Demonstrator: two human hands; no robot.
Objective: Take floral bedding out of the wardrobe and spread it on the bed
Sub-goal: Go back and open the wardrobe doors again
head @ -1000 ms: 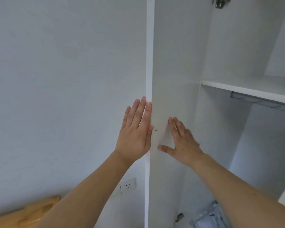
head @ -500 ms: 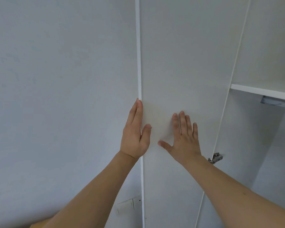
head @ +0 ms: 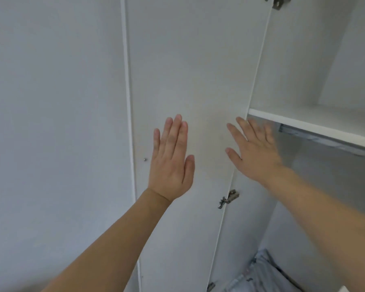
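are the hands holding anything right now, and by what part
Nothing is held. The left hand is open and flat against the wardrobe door; the right hand, also open, is blurred, near the door's hinge edge.

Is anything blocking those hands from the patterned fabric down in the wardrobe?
Nothing visible does. The door is swung open, and the folded bedding lies exposed at the wardrobe's bottom, below the right hand. The left hand is open at the door.

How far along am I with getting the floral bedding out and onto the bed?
Early. Done: the white wardrobe door stands open, showing the white shelf. In hand: nothing; the left hand is flat and open by the door, and the right hand is open too. Left: lift out the folded patterned fabric at the bottom and spread it; no bed shows.
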